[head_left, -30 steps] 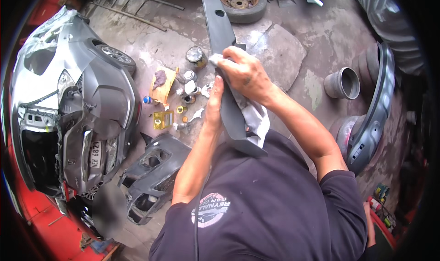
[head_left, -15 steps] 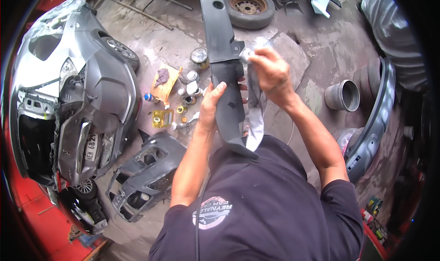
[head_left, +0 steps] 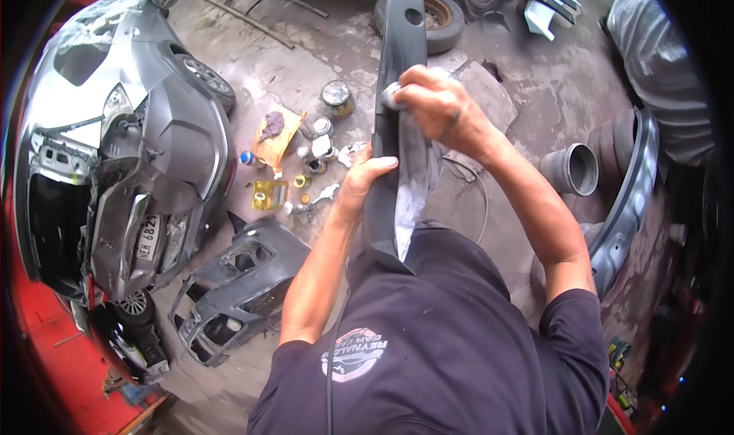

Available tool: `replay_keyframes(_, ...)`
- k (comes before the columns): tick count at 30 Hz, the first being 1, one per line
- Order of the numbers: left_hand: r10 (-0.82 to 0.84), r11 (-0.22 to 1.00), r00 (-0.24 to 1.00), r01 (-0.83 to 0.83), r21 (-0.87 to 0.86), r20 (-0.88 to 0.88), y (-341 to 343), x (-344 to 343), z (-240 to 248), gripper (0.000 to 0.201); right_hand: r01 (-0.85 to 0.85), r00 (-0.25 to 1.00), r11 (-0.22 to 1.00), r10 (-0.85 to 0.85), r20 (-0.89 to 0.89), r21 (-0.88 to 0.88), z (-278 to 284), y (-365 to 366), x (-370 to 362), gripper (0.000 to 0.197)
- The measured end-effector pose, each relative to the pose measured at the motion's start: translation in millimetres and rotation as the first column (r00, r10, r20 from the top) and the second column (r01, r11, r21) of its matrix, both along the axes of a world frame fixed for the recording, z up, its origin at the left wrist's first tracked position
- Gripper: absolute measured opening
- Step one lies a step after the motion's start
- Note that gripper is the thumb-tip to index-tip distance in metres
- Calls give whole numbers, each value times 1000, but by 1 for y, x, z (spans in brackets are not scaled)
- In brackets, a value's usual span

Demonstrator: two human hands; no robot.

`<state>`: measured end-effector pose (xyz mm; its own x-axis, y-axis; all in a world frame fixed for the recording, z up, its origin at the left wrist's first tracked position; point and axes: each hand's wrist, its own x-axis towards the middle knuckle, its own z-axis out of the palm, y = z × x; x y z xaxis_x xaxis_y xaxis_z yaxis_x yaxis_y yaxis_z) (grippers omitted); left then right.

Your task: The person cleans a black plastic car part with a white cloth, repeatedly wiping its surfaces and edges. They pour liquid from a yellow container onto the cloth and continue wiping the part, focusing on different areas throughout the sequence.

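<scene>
A long dark grey car trim panel (head_left: 401,49) with a round hole near its far end is held up before my chest, its near end close to my shirt. My left hand (head_left: 359,183) is closed around its left edge, thumb across the face and the other fingers hidden behind. In my right hand (head_left: 443,108) is a bunched pale grey rag (head_left: 409,202), pinched against the panel above my left hand. The rag's loose end hangs along the panel's right side.
A silver car (head_left: 168,121) with a damaged rear stands at left, near a loose black bumper (head_left: 237,282). Cans, bottles and a yellow tin (head_left: 269,195) sit on the floor. A wheel (head_left: 445,34) lies ahead; a grey bucket (head_left: 569,168) and curved bumper (head_left: 628,206) are at right.
The panel has shifted right at its far end and turned more edge-on. My right hand has moved slightly left, bringing the rag onto the panel.
</scene>
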<state>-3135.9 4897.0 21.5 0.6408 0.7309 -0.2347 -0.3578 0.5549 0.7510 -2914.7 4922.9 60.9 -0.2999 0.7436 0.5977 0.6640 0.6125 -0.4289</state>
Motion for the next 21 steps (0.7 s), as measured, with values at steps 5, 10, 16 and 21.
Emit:
replay_keyframes(5,-96,994,993,100,50,-66,7,1,-6,50,10,999,998,-8,-32,59,4,3,-23,21)
replay_keyframes(10,2,998,1000,-1,-64,16,-8,4,-19,55,56,996,998,-53,77,-40,-8,-7,-6,25)
replay_keyframes(16,-53,998,991,55,-11,120,-2,0,-25,75,152,988,980,-153,-8,131,-16,-19,-27,29)
replay_keyframes(21,-16,999,990,21,-33,140,-7,0,-25,82,44,999,987,-47,12,152,-5,-13,-29,23)
